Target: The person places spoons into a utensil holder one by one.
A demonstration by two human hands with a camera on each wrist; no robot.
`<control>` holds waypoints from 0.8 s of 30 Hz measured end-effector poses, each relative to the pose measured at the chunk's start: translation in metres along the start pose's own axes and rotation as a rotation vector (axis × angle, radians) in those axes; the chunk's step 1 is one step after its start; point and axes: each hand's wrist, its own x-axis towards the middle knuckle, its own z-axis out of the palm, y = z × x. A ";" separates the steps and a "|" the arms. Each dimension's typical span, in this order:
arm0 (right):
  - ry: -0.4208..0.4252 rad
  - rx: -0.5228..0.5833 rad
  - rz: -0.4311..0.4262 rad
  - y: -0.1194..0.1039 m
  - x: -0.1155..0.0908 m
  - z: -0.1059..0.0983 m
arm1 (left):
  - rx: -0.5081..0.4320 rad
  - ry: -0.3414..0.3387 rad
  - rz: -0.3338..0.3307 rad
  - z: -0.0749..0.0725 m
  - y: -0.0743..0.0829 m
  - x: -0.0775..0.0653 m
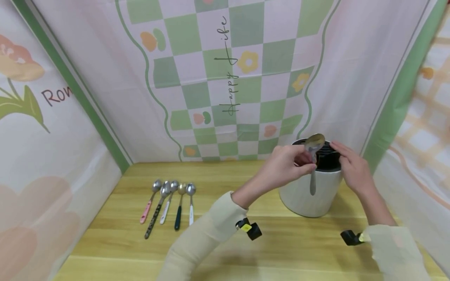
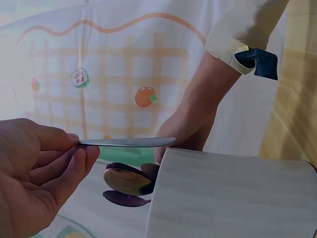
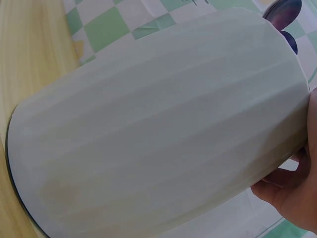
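"What is the left hand (image 1: pixel 279 166) doing?"

"Its fingers pinch a spoon (image 1: pixel 313 185) by the metal handle. The handle's end points down, just in front of the rim of the white holder (image 1: pixel 309 201). In the head view a bowl shows above the fingers."

"And the right hand (image 1: pixel 353 169)?"

"It grips the holder's rim on the right side, fingers bent over the edge. The holder stands upright on the desk (image 1: pixel 281 246)."

"Is anything in it?"

"Yes, other spoons (image 2: pixel 126 182). Their bowls stick up past the rim in the left wrist view; I can't tell how many. The inside looks black."

"What else lies on the desk?"

"Five spoons (image 1: pixel 166 210), well apart from the holder, to its left. Their bowls face the checked cloth (image 1: pixel 277 56). Left to right, the handles are pink, dark patterned, white, dark green and white."
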 end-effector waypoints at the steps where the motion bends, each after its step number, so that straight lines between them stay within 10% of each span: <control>1: 0.000 -0.002 0.001 0.000 0.000 0.000 | 0.005 0.002 0.005 0.000 0.001 0.003; 24: -0.010 0.003 0.019 0.002 -0.001 -0.001 | 0.053 -0.027 -0.029 -0.010 0.013 0.060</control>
